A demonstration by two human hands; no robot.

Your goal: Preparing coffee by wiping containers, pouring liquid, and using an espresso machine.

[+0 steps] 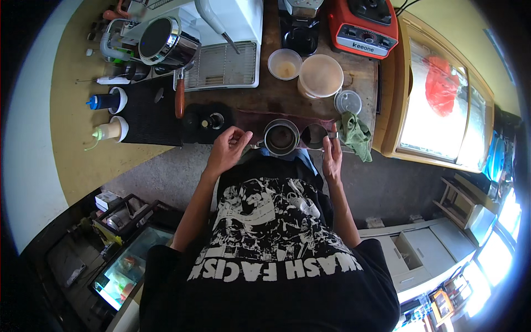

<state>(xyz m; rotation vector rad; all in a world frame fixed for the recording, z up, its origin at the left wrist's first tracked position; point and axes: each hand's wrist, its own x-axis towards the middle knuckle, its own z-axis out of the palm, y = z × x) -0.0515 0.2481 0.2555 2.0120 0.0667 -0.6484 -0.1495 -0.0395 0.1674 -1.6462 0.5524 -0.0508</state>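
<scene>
Two round metal vessels stand side by side on a dark red cloth at the counter's front edge. The larger, a metal pitcher, has its handle towards my left hand. That hand hovers just left of it, fingers curled and thumb out, with nothing visible in it. My right hand is at the handle of the smaller metal cup, fingers extended along it; whether it grips the handle cannot be told. A crumpled green cloth lies right of my right hand, below a clear plastic lid.
Behind the vessels stand a clear plastic cup, a lidded tub and a red blender base. An espresso machine, a wooden-handled portafilter, a black tamping mat and squeeze bottles are to the left.
</scene>
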